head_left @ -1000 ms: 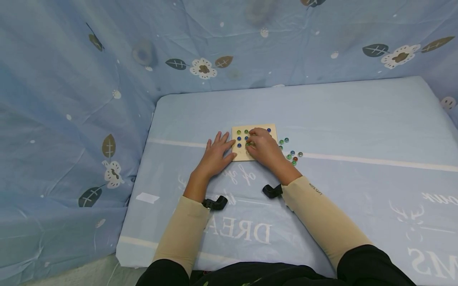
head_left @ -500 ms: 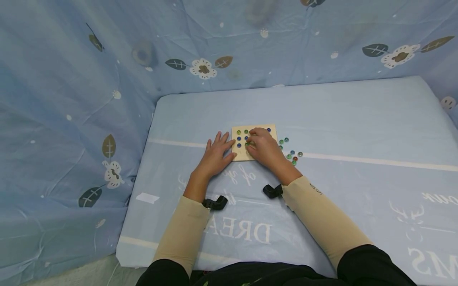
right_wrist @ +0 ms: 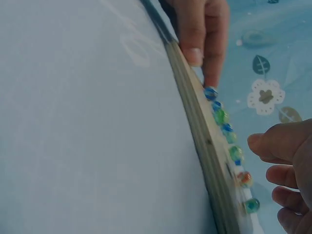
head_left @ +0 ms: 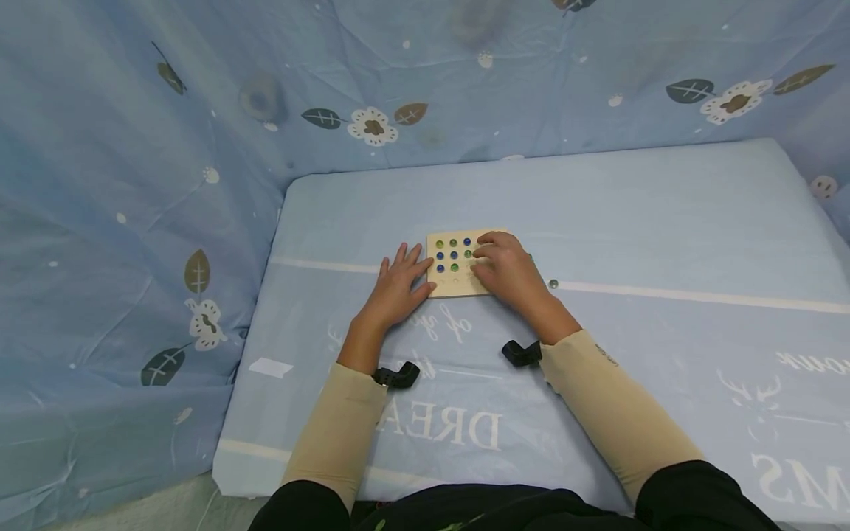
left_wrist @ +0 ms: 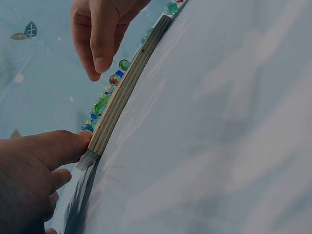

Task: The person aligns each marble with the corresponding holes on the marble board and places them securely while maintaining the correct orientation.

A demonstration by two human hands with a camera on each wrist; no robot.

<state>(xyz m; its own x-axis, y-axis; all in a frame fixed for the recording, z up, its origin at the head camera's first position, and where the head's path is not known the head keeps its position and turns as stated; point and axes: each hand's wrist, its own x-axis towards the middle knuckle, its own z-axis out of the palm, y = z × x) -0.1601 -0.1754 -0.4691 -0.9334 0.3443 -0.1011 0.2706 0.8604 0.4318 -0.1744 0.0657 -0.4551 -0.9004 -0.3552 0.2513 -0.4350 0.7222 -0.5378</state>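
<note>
A thin square wooden board (head_left: 457, 289) lies on the table, with green and blue glass marbles (head_left: 454, 255) seated in rows of shallow hollows. My left hand (head_left: 393, 286) is spread at its left side, thumb and index fingertips against the edge. In the left wrist view that thumb touches the board's corner. My right hand (head_left: 508, 269) hovers over the board's right half, palm down, thumb and fingers loosely bent. From the right wrist view its thumb (right_wrist: 270, 144) stands apart from the fingers, with no marble between them. A reddish marble (right_wrist: 244, 179) is in the row beyond the board's edge.
One loose marble (head_left: 554, 284) lies right of my right hand, which hides other marbles there. The blue-covered table (head_left: 631, 214) meets a patterned cloth wall (head_left: 425, 74) at the back. Black wrist cameras (head_left: 398, 376) jut inward from both wrists.
My right hand has moved right across the board, uncovering blue and green marbles in the middle columns and covering most loose marbles. My left hand keeps its place; the head view has shifted slightly.
</note>
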